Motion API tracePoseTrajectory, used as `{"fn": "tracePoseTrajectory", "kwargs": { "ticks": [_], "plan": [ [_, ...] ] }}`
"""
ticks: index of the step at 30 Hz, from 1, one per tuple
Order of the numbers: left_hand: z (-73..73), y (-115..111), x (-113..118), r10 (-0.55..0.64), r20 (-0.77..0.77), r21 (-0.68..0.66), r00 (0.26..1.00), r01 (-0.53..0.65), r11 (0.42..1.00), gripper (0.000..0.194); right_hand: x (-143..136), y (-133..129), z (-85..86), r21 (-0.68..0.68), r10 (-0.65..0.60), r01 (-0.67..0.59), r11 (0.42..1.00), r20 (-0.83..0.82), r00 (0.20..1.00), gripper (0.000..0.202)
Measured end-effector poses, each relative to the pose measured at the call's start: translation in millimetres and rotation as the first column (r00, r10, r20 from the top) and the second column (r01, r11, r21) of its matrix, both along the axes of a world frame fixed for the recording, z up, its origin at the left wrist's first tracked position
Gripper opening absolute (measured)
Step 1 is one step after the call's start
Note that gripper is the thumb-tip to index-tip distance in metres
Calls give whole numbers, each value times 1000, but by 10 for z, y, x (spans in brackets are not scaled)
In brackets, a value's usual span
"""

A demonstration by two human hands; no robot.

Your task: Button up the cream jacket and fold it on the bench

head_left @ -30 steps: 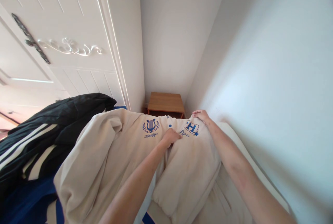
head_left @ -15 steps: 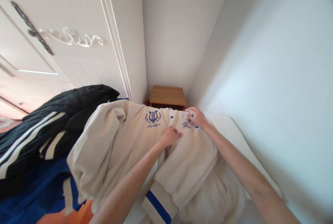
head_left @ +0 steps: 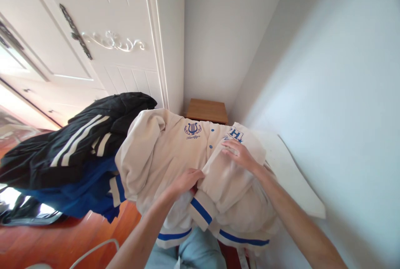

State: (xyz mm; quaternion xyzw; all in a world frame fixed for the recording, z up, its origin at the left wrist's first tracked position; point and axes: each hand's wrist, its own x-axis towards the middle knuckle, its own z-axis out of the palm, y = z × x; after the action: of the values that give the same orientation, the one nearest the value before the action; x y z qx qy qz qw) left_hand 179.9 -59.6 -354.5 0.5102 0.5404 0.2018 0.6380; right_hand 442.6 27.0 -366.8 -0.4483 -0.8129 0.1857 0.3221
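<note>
A cream varsity jacket (head_left: 175, 152) with blue snap buttons lies front up before me. A blue lyre print (head_left: 193, 128) marks one side of its chest, and a blue H patch (head_left: 236, 133) the other. One sleeve is folded across the front, its blue-striped cuff (head_left: 201, 210) towards me. My left hand (head_left: 188, 180) pinches the jacket fabric at the sleeve's edge, just above that cuff. Resting on the sleeve below the H patch is my right hand (head_left: 240, 155), with fingers stretched out and apart. The blue-striped hem (head_left: 243, 237) hangs near my legs.
A white board (head_left: 292, 173) sticks out from under the jacket beside the right wall. Black clothing (head_left: 84, 135) with white stripes and blue clothing (head_left: 84, 196) are heaped at left. Behind stand a wooden cabinet (head_left: 208, 110) and a white wardrobe (head_left: 125, 19). A white cord (head_left: 96, 244) crosses the floor.
My right hand has come down off the H patch, uncovering it. My left hand has slid down the front towards the cuff. The view has shifted, showing the hem and more floor.
</note>
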Motion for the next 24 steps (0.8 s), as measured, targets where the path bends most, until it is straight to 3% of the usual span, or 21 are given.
{"fn": "tracePoseTrajectory", "kwargs": {
  "ticks": [2,3,4,5,7,8,9,12,14,20,24],
  "plan": [
    [5,-58,-37,-7,28,21,1000,7,1000,28,-2,-483,63,-197,-102,93,976,-36,994,38],
    [-1,-84,-50,-13,22,9,1000,13,1000,29,12,-721,66,-331,-181,154,931,-53,982,45],
    [-15,-109,-59,-14,6,-8,1000,14,1000,31,29,-947,49,-497,-266,196,845,-73,961,54],
    [-35,-133,-66,-8,-15,-19,1000,8,1000,33,43,-1156,14,-674,-319,177,717,-92,943,63],
    [-90,-182,-73,34,-63,-9,997,-35,999,34,38,-1506,-95,-891,-354,39,453,-139,925,72],
    [-118,-205,-72,66,-75,14,995,-65,998,34,11,-1640,-157,-928,-401,-7,374,-168,900,72],
    [-143,-226,-70,90,-71,32,993,-87,996,34,-33,-1744,-215,-938,-468,-39,344,-207,859,72],
    [-169,-266,-59,106,-61,60,992,-102,993,40,-228,-1891,-313,-914,-658,-51,403,-329,677,69],
    [-151,-267,-59,72,-57,63,996,-68,996,46,-357,-1888,-298,-892,-700,-17,453,-367,612,64],
    [-145,-188,-150,65,-121,15,990,-63,998,32,-442,-1835,-165,-860,-708,118,496,-323,628,54],
    [-185,-167,-198,84,-215,93,973,-65,994,30,-335,-1914,-207,-896,-700,116,428,-247,670,41]
  ]
}}
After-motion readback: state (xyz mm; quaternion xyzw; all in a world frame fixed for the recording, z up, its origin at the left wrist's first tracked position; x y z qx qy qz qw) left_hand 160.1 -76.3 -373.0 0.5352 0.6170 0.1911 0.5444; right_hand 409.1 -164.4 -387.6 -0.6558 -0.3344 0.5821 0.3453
